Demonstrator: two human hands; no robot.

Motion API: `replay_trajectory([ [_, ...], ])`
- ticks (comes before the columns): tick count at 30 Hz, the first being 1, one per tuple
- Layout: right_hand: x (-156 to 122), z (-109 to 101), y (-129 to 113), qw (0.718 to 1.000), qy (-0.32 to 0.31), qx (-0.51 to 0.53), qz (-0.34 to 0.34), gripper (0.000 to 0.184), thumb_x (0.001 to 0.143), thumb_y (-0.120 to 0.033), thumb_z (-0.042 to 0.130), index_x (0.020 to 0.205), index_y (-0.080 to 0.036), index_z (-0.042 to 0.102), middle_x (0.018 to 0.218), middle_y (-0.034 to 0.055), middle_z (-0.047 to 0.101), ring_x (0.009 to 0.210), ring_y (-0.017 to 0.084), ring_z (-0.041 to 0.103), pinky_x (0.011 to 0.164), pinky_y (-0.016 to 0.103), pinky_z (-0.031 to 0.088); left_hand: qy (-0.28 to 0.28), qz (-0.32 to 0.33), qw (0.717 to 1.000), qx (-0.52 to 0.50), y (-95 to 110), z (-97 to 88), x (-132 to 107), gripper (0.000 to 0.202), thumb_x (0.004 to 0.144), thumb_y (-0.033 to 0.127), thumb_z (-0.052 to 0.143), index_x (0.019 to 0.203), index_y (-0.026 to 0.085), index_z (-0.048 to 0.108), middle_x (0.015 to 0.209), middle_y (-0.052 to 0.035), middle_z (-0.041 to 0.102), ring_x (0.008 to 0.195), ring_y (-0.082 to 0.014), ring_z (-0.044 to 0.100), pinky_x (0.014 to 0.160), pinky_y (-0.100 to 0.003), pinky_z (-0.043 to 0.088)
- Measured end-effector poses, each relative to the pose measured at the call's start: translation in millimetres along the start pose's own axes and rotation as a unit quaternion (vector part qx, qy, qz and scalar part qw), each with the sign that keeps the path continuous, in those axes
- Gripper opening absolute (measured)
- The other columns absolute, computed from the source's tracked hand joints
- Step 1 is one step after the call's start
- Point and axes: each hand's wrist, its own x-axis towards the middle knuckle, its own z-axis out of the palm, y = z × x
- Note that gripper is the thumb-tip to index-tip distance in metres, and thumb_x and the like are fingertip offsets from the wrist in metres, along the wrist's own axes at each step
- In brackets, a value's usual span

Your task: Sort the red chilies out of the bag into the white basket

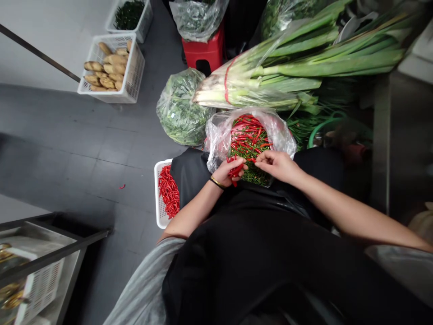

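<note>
Left hand [224, 173] is observed half curled around a handful of red peppers [234, 169], while a single pepper [251, 160], lying crosswise between both hands over the plastic bag [284, 138], is held in a pinch by the right hand [279, 165], which is nearer.

Glossy chillies [250, 131], crinkled plastic bag [284, 135], blurred rail [381, 135] perhaps metal

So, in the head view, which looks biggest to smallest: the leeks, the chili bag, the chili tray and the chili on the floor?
Largest to smallest:
1. Leeks
2. Chili bag
3. Chili tray, counting only the part that shows
4. Floor chili
</note>
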Motion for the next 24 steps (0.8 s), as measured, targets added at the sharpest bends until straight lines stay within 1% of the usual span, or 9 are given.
replay_trajectory([
  [2,-6.3,4.1,-18.4,0.999,0.042,0.014,-0.029,0.023,0.088,-0.039,0.054,0.081,-0.019,0.063,0.068,0.002,0.061,0.06,0.015,0.054,0.06,0.028,0.042,-0.006,0.015,0.999,0.031,-2.7,7.0,-0.4,0.042,0.062,0.038,0.083,0.084,0.015,0.055,0.058,0.004,0.054,0.042,-0.0058,0.047,0.032,-0.014,0.021],
  [5,-1.4,0.2,-32.7,0.997,0.017,0.01,-0.073,0.023,0.091,-0.037,0.052,0.091,-0.021,0.068,0.076,0.0036,0.066,0.066,0.016,0.059,0.065,0.029,0.045,-0.01,0.053,0.997,0.05,8.2,8.3,-18.1,0.042,0.061,0.037,0.083,0.077,0.016,0.051,0.053,0.0066,0.048,0.037,-0.0033,0.038,0.031,-0.013,0.019],
  [8,23.6,-15.8,-19.0,0.993,0.003,-0.111,-0.039,0.019,0.091,-0.03,0.055,0.099,-0.02,0.069,0.097,0.0093,0.069,0.081,0.02,0.063,0.072,0.032,0.047,0.022,0.127,0.99,0.06,35.7,-13.8,-59.3,0.04,0.061,0.034,0.081,0.076,0.017,0.049,0.06,0.0044,0.054,0.037,-0.0018,0.035,0.03,-0.013,0.019],
  [11,54.4,-24.4,6.7,0.97,-0.033,-0.241,0.026,0.009,0.081,-0.009,0.06,0.077,-0.014,0.066,0.095,0.0167,0.068,0.085,0.025,0.063,0.075,0.035,0.045,0.159,0.235,0.955,0.086,60.2,-62.0,-106.2,0.035,0.061,0.028,0.079,0.076,0.017,0.049,0.061,0.0044,0.055,0.037,-0.0027,0.037,0.031,-0.013,0.02],
  [13,69.9,-25.0,18.4,0.958,-0.076,-0.268,0.062,0.02,0.073,0.002,0.06,0.062,-0.015,0.057,0.086,0.0169,0.067,0.082,0.025,0.062,0.075,0.036,0.044,0.293,0.26,0.913,0.114,65.2,-103.4,-128.3,0.032,0.059,0.024,0.078,0.074,0.016,0.051,0.06,0.0034,0.057,0.04,-0.004,0.042,0.032,-0.014,0.024],
  [17,81.6,-39.6,23.8,0.953,-0.099,-0.273,0.083,0.034,0.066,0.0,0.067,0.051,-0.02,0.045,0.072,0.0117,0.065,0.079,0.025,0.061,0.075,0.039,0.042,0.487,0.17,0.84,0.166,55.0,-180.0,-144.5,0.024,0.057,0.018,0.074,0.076,0.013,0.06,0.059,0.0012,0.061,0.053,-0.0103,0.056,0.054,-0.024,0.05],
  [19,77.5,-55.6,23.9,0.962,-0.084,-0.249,0.077,0.028,0.066,-0.007,0.073,0.055,-0.021,0.051,0.068,0.0074,0.063,0.074,0.023,0.06,0.073,0.038,0.042,0.556,0.112,0.791,0.229,52.5,-199.2,-145.5,0.029,0.056,0.018,0.075,0.083,0.013,0.066,0.067,-0.0013,0.067,0.065,-0.0143,0.062,0.069,-0.03,0.055],
  [21,67.1,-68.0,24.1,0.972,-0.063,-0.218,0.066,0.016,0.069,-0.018,0.075,0.068,-0.023,0.06,0.069,0.0031,0.064,0.069,0.02,0.059,0.07,0.035,0.043,0.593,0.142,0.731,0.307,56.0,-194.6,-145.6,0.034,0.06,0.02,0.075,0.093,0.013,0.07,0.081,-0.0047,0.072,0.079,-0.0172,0.065,0.082,-0.033,0.054],
  [24,44.4,-61.4,19.4,0.995,-0.039,-0.012,0.095,0.018,0.071,-0.033,0.075,0.082,-0.026,0.063,0.065,-0.0018,0.062,0.055,0.014,0.054,0.055,0.03,0.043,0.508,0.305,0.705,0.39,63.1,-137.5,-138.8,0.032,0.074,0.032,0.069,0.1,0.013,0.073,0.097,-0.0086,0.074,0.09,-0.0191,0.068,0.09,-0.035,0.053],
])
